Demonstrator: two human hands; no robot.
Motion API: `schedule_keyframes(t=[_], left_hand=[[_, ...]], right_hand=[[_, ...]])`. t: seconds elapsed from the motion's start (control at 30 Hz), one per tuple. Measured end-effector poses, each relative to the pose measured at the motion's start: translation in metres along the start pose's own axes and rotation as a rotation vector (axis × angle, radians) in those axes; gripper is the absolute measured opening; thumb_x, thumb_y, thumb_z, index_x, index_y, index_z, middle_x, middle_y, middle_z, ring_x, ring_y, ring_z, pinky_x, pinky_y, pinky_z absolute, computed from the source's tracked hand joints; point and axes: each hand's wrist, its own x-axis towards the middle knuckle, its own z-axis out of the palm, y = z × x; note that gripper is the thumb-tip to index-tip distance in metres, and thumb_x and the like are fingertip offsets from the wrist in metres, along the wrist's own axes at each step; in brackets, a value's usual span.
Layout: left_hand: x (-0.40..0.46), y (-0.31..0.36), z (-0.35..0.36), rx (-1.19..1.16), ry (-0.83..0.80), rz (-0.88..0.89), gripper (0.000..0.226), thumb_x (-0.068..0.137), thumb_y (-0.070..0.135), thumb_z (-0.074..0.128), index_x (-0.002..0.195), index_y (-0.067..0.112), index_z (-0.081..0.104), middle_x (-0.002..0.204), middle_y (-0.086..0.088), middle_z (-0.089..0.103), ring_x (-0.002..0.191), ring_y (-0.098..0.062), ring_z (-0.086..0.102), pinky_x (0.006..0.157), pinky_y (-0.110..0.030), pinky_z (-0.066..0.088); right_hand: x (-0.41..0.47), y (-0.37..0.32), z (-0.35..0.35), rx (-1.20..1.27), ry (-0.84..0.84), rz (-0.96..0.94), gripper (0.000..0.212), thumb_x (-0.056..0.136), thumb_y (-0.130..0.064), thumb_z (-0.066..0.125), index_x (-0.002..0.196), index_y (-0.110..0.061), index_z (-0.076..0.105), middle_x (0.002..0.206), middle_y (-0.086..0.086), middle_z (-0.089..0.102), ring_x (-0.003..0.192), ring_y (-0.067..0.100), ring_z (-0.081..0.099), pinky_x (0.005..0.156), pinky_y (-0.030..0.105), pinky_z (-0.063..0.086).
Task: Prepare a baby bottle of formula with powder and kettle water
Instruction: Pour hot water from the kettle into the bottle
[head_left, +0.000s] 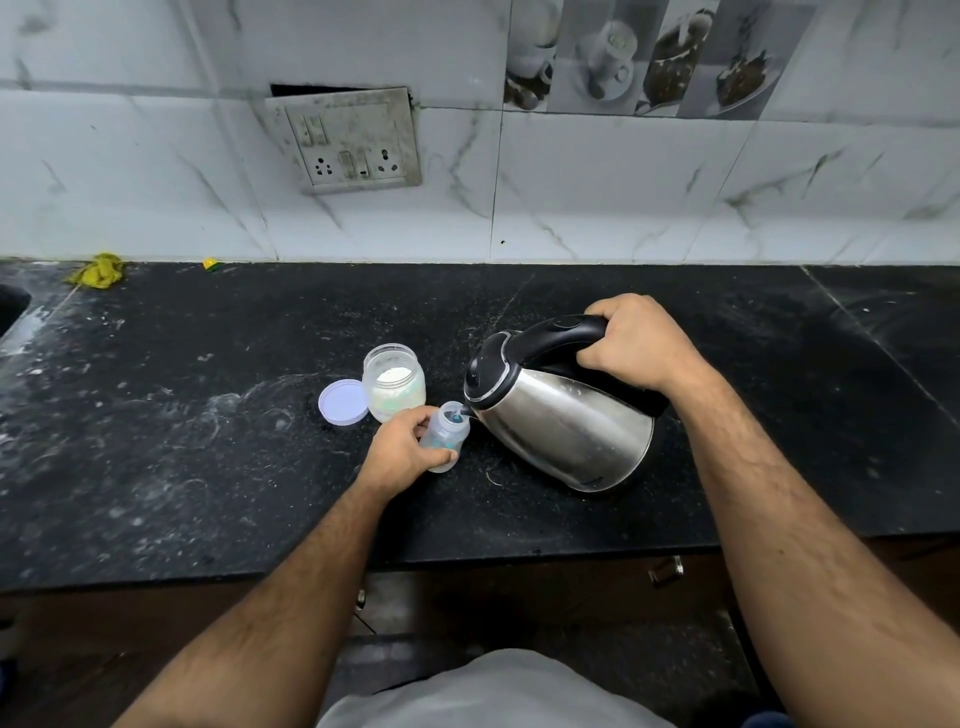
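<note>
Clenched around the black handle, my right grip (636, 343) tilts the steel kettle (563, 415) so its spout meets the mouth of the baby bottle (447, 434), which my left grip (408, 447) grasps upright on the black counter (208, 441). Just behind stand the open powder jar (393, 382) and its lid (343, 402).

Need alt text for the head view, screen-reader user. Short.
A person's right hand tilts a steel kettle by its black handle, spout at the mouth of a small clear baby bottle held by the left hand on a black counter. Behind the bottle stand an open jar of white powder and its lid.
</note>
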Motion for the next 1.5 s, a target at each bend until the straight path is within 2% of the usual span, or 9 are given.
schedule_keyframes(t=[0.17, 0.53, 0.8, 1.03, 1.5], left_hand=[[0.001, -0.004, 0.001, -0.006, 0.011, -0.001, 0.050, 0.067, 0.011, 0.087, 0.104, 0.034, 0.063, 0.100, 0.012, 0.069, 0.095, -0.005, 0.064, 0.091, -0.026, 0.050], [0.004, -0.008, 0.004, -0.012, 0.005, -0.001, 0.051, 0.066, 0.012, 0.088, 0.107, 0.031, 0.065, 0.105, 0.008, 0.071, 0.100, -0.009, 0.065, 0.094, -0.031, 0.051], [0.003, -0.007, 0.005, -0.035, -0.002, -0.003, 0.050, 0.066, 0.009, 0.087, 0.104, 0.032, 0.065, 0.102, 0.010, 0.071, 0.098, -0.005, 0.065, 0.095, -0.030, 0.051], [0.005, -0.011, 0.007, -0.034, -0.002, -0.002, 0.050, 0.066, 0.010, 0.087, 0.109, 0.026, 0.067, 0.104, 0.007, 0.072, 0.099, -0.010, 0.066, 0.094, -0.032, 0.052], [0.008, -0.013, 0.008, -0.025, -0.012, -0.010, 0.052, 0.065, 0.011, 0.088, 0.112, 0.023, 0.068, 0.106, 0.006, 0.072, 0.101, -0.011, 0.066, 0.097, -0.035, 0.052]], right_hand=[[-0.001, 0.000, -0.001, 0.005, -0.009, 0.001, 0.010, 0.067, -0.013, 0.069, 0.063, -0.018, 0.062, 0.052, -0.004, 0.056, 0.055, 0.016, 0.051, 0.053, 0.028, 0.039], [0.000, 0.000, -0.001, -0.023, -0.013, -0.008, 0.007, 0.066, -0.015, 0.069, 0.064, -0.018, 0.063, 0.056, -0.002, 0.059, 0.059, 0.018, 0.055, 0.057, 0.033, 0.045], [-0.001, -0.001, -0.002, -0.022, -0.016, -0.006, 0.009, 0.067, -0.015, 0.069, 0.064, -0.020, 0.063, 0.058, -0.002, 0.061, 0.060, 0.018, 0.056, 0.058, 0.032, 0.046], [0.000, -0.002, -0.003, -0.039, -0.016, -0.011, 0.005, 0.067, -0.016, 0.069, 0.069, -0.019, 0.066, 0.059, -0.002, 0.062, 0.064, 0.019, 0.059, 0.062, 0.036, 0.050], [-0.001, -0.002, -0.004, -0.058, -0.012, -0.014, 0.004, 0.067, -0.016, 0.070, 0.068, -0.017, 0.066, 0.057, -0.002, 0.060, 0.060, 0.018, 0.056, 0.060, 0.035, 0.049]])
